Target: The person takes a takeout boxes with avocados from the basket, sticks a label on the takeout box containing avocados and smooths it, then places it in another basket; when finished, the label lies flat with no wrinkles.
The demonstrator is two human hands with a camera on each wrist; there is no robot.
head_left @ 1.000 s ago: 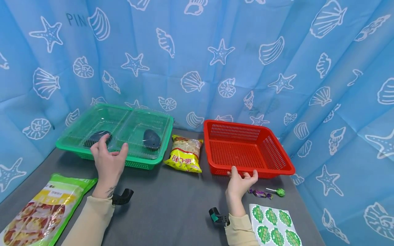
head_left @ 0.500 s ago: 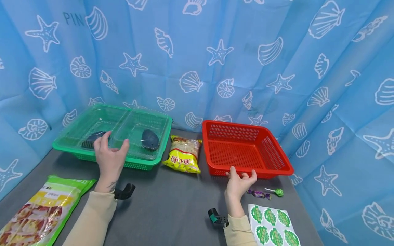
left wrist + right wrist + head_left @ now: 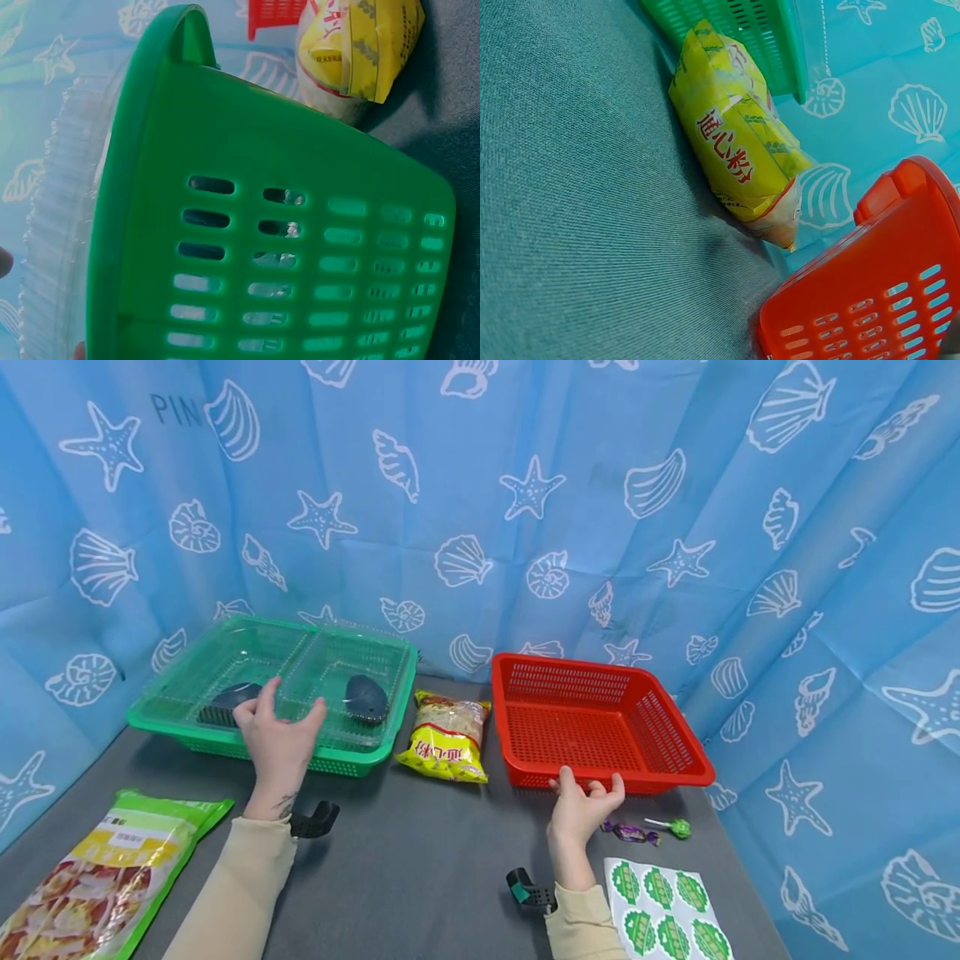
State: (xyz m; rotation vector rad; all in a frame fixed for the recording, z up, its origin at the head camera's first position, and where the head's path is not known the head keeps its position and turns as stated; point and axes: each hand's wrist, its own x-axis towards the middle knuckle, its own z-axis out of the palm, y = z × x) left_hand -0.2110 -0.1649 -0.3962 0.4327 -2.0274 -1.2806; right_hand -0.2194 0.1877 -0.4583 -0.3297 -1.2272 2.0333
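In the head view my left hand reaches over the front rim of the green basket, fingers loosely spread. A clear plastic clamshell box lies across the basket. Two dark rounded objects show through the plastic, one on the right and one beside my left fingers. My right hand is at the front rim of the red basket, its fingers relaxed and fingertips right at the rim. In the left wrist view the perforated wall of the green basket fills the middle.
A yellow macaroni bag lies between the baskets. A large green-edged food bag is at the front left. A purple wrapped candy, a green lollipop and a sheet of green stickers lie at the right. A blue curtain hangs behind.
My left hand has shifted right along the front of the green basket, away from the left dark object. My right hand stays at the red rim. The view has drifted slightly.
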